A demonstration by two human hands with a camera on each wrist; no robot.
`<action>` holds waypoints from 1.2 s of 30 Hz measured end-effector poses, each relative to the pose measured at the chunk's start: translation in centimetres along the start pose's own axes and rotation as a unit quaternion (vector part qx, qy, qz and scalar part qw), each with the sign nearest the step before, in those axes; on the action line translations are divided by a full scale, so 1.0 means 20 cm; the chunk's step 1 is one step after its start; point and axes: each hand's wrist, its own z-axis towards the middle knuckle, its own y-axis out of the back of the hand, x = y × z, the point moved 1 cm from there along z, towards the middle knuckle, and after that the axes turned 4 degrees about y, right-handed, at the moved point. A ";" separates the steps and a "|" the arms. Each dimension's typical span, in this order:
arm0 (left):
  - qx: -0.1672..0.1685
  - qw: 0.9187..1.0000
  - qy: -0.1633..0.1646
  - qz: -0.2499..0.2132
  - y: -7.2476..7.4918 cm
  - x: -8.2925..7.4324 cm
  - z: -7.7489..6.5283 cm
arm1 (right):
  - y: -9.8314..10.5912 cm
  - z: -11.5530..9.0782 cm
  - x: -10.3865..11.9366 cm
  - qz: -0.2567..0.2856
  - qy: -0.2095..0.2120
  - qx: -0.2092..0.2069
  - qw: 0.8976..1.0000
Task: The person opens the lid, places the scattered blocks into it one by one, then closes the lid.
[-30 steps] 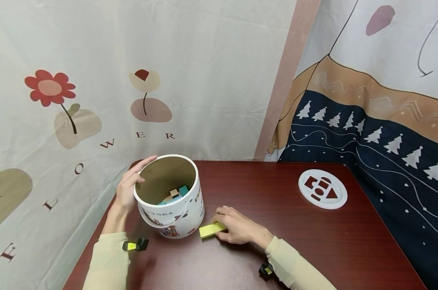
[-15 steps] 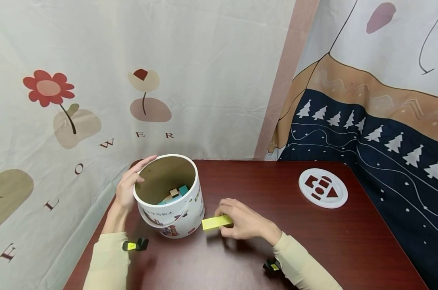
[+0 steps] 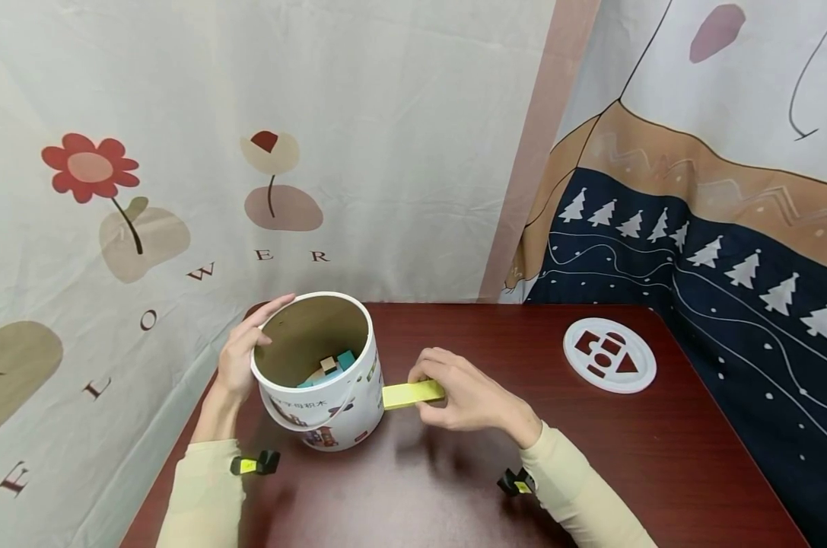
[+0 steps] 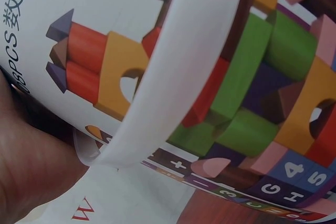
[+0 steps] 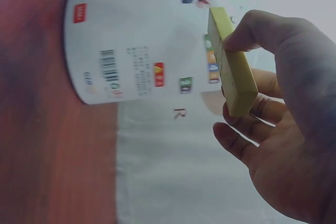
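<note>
A white printed bucket point(image 3: 345, 415) with a white carrying handle stands on the table, its mouth tilted toward the head camera. Several wooden blocks point(image 3: 327, 369), teal and plain wood, lie at its bottom. My left hand point(image 3: 240, 358) grips the bucket's left rim, one fingertip over the edge; in the left wrist view only part of that hand point(image 4: 31, 166) shows beside the handle point(image 4: 178, 77). My right hand point(image 3: 464, 392) pinches a long flat yellow block point(image 3: 411, 394) above the table, just right of the bucket. Thumb and fingers hold the block point(image 5: 231, 66) in the right wrist view.
A white round lid point(image 3: 609, 356) with cut-out shapes lies at the table's back right. The dark red wooden table point(image 3: 495, 342) meets a printed curtain point(image 3: 413, 152) behind and a navy tree-patterned cloth point(image 3: 728, 304) on the right.
My right hand has lifted the yellow block off the table and carried it away from me, beside the bucket wall. The left hand and the bucket have stayed put.
</note>
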 end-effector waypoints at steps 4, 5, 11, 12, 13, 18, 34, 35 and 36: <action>-0.001 1.000 -0.002 -0.001 0.00 0.00 0.00 | 0.05 0.04 0.00 0.004 0.012 -0.018 1.000; 0.000 1.000 -0.002 -0.002 0.00 0.00 0.00 | 0.07 0.05 0.00 0.005 0.015 -0.022 1.000; 0.003 1.000 -0.002 -0.009 0.00 0.01 0.00 | 0.13 0.12 0.01 0.003 0.024 -0.036 0.999; 0.003 1.000 -0.002 -0.011 0.00 0.01 0.00 | 0.14 0.13 0.02 0.004 0.024 -0.038 0.999; 0.004 1.000 -0.002 -0.011 0.00 0.01 0.00 | 0.15 0.14 0.02 0.003 0.026 -0.040 0.999; 0.003 1.000 -0.002 -0.005 0.00 0.01 0.00 | 0.20 0.21 0.03 -0.008 0.032 -0.052 0.998; -0.002 1.000 0.003 -0.003 -0.01 0.00 -0.01 | 0.25 0.45 0.06 -0.028 0.055 -0.075 0.995; -0.001 1.000 0.002 -0.005 -0.01 0.00 -0.01 | 0.25 0.46 0.06 -0.027 0.056 -0.076 0.995; -0.001 1.000 0.003 -0.007 -0.01 0.00 -0.01 | 0.25 0.48 0.07 -0.027 0.056 -0.075 0.995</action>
